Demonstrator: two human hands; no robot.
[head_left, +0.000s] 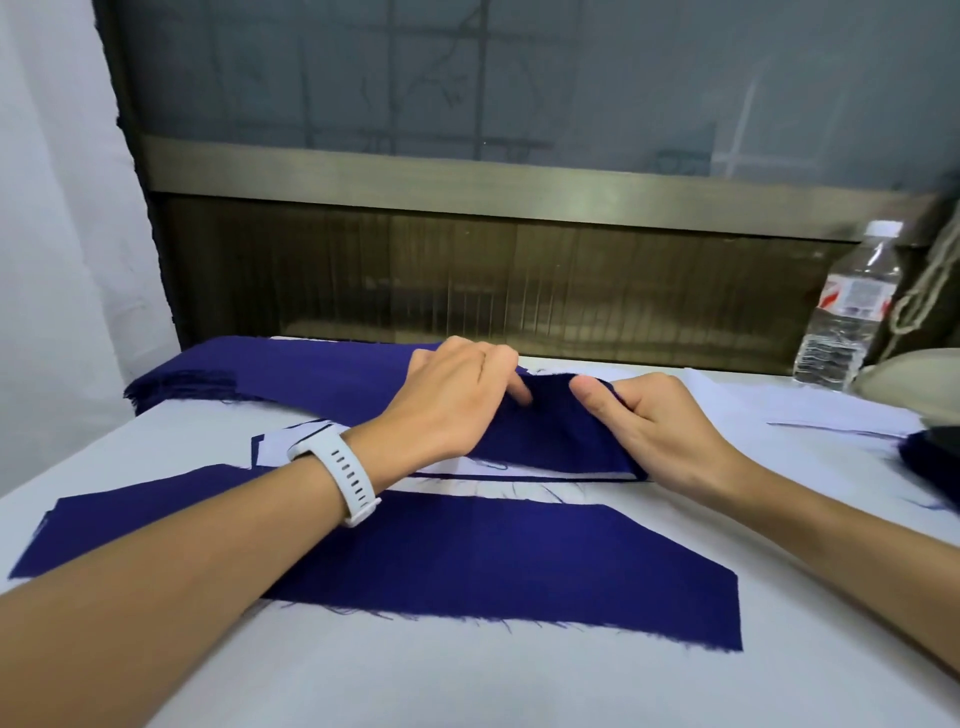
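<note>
Over the bench (467, 686), the left hand (457, 400) curls its fingers over the cloth (550, 434) at its 9 o'clock end, gripping it. The right hand (660, 423) pinches the 3 o'clock end between thumb and fingers.

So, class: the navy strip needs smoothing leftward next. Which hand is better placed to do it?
Left, probably. The left hand has its fingertips on the middle of the strip and lies on that side. The right hand pinches the strip's right end, thumb on top, so it anchors better.
</note>
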